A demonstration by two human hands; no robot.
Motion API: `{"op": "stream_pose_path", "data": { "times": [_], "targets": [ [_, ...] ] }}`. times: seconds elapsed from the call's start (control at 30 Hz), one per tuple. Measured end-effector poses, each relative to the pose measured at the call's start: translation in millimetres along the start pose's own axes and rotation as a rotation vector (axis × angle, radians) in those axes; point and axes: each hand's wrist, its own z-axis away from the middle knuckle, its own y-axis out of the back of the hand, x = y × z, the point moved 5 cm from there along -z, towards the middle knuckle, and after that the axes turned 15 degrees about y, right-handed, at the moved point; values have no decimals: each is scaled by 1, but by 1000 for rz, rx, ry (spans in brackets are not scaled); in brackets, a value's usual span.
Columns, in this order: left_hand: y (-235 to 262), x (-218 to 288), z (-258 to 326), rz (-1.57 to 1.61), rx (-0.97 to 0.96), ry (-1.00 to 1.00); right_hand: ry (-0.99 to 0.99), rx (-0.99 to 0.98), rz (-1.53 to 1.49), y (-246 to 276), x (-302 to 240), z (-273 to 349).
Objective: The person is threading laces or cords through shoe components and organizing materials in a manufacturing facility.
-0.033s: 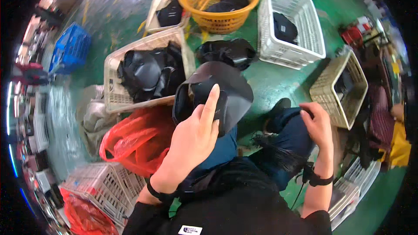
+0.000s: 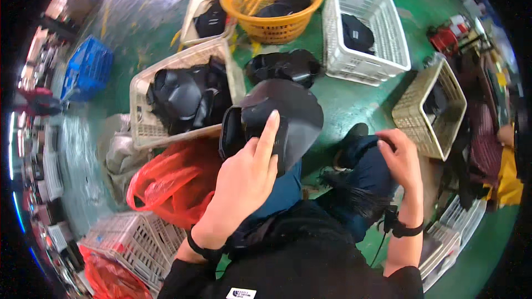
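Observation:
My left hand [image 2: 247, 180] grips a black, smooth, curved piece shaped like a cap or visor [image 2: 302, 119], held above my left leg. The index finger lies extended along its top, and some of the other fingers are hidden behind or under it. A dark open loop or edge of the piece shows beside the hand. My right hand [image 2: 400, 158] rests near my right knee, loosely bent, thumb apart from the fingers, with nothing visible in it. Just beyond the held piece, a bundle of similar black pieces [image 2: 284, 66] lies on the green floor.
A cream crate [image 2: 138, 124] of black pieces stands at left, above a red plastic bag [image 2: 174, 185]. Farther off are a smaller cream crate [image 2: 191, 22], an orange basket [image 2: 271, 30] and a white crate [image 2: 366, 69], all holding black items. A beige crate [image 2: 418, 130] tilts at right.
The black piece has turned a little in my left hand, and its raised near-left edge looks flatter. My right hand has barely moved.

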Motion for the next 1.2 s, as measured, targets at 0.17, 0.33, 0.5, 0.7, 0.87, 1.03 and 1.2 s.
{"op": "stream_pose_path", "data": {
  "times": [0.17, 0.33, 0.5, 0.7, 0.87, 1.03, 1.2],
  "targets": [
    [-5, 38, 10, -111, 183, -429, 73, -31, -243, -24, -41, 0],
    [-30, 34, 10, -157, -23, -304, 166, -480, -84, -84, -50, 25],
    [-47, 30, 34, -242, -24, -202, 288, -542, -24, -119, -89, 58],
    [-50, 21, 72, -30, 25, -109, 379, -466, -105, -138, -89, 67],
    [-29, 28, 101, 52, -1, -99, 581, -591, -452, -139, -103, 90],
    [-12, 64, 111, 110, 0, -240, 690, -716, -239, -135, -105, 95],
    [-51, 86, 85, -207, 2, -322, 162, -393, -508, -127, -37, 76]
  ]
}}
